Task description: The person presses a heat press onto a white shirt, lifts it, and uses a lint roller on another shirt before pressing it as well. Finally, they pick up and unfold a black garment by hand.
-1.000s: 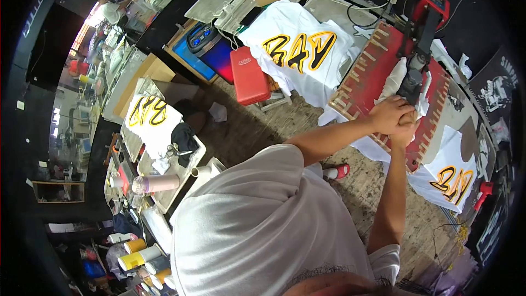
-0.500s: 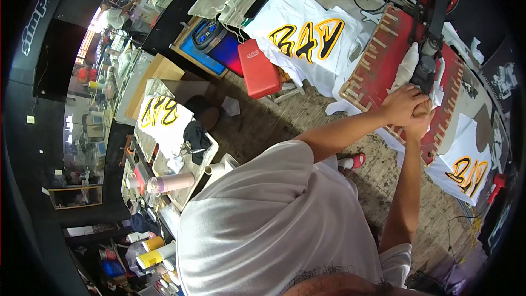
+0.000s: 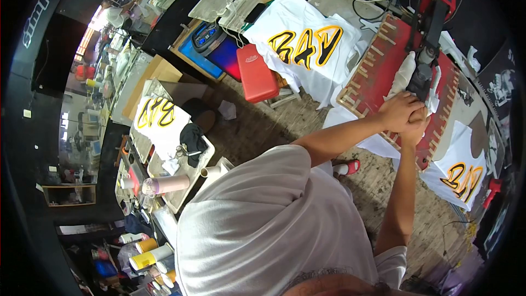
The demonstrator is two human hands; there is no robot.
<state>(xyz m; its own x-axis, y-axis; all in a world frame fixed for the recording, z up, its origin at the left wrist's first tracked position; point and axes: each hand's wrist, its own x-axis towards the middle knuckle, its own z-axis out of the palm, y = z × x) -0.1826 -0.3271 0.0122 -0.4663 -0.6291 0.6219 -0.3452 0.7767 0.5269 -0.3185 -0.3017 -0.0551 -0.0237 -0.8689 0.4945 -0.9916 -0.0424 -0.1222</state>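
My left hand [image 3: 399,112] and my right hand [image 3: 415,128] are closed together, fingers overlapping, at the near end of the dark handle [image 3: 421,81] of a red heat press [image 3: 372,77]. My hands hide the handle's end. White cloth wraps [image 3: 404,74] lie along both sides of the handle. The press's wide red top has wooden strips along its edges, and white fabric [image 3: 378,145] shows beneath its near side.
A white shirt [image 3: 342,57] printed "BAD" lies left of the press, another printed shirt [image 3: 466,159] at right. A red case [image 3: 256,74] rests on a stool. A third printed piece [image 3: 164,131], a pink roll [image 3: 167,184] and scissors are at left.
The view has shifted slightly, so the press and hands appear a little lower and to the left. Both hands remain closed together at the handle.
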